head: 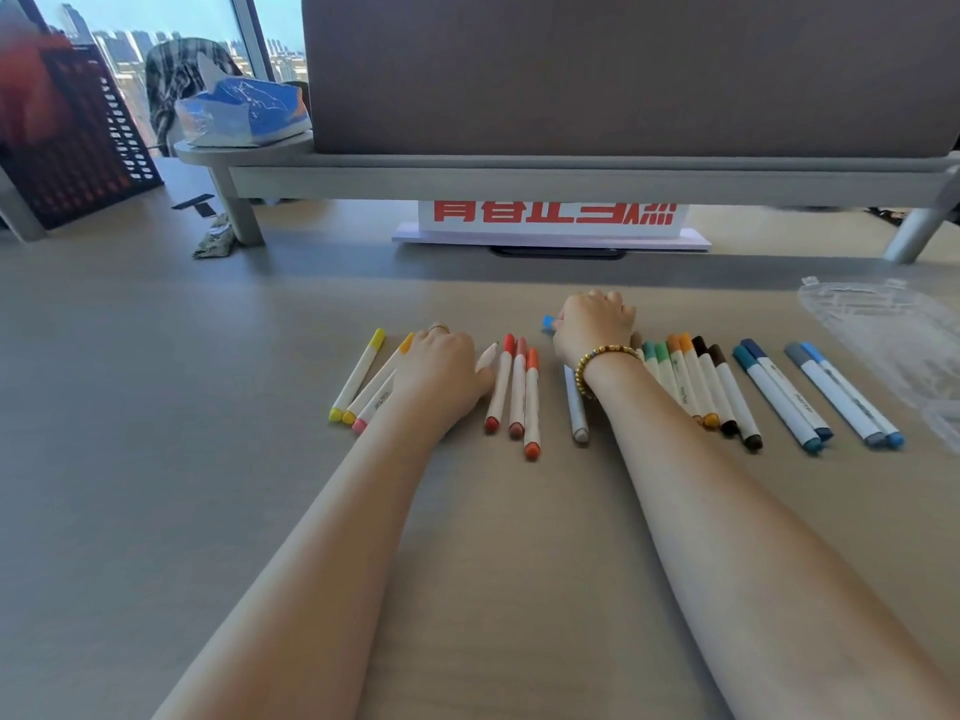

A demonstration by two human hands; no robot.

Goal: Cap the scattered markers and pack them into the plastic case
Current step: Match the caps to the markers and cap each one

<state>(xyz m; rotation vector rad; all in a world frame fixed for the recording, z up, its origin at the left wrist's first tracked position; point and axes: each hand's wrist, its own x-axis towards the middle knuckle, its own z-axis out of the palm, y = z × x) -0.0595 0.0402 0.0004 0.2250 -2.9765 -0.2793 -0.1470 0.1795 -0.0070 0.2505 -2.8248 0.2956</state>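
Your markers (719, 392) lie capped mid-desk, none in the plastic case (893, 335) at the right edge; your left hand (441, 366) curls over some, your right hand (592, 324) pinches a blue cap (548, 321).

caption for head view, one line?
Both hands rest on a row of markers; clear case lies at right.

This is an office high up in a city building. At 11 o'clock a window (156, 18) looks out over distant towers. A wide pale table (156, 407) carries a grey monitor riser (571, 174) at 12 o'clock, with the dark back of a large screen (623, 70) standing on it and a white sign with red characters (553, 220) beneath. A black mesh file holder (78, 137) stands at 10 o'clock, beside a tissue pack (244, 114) on the riser's end.
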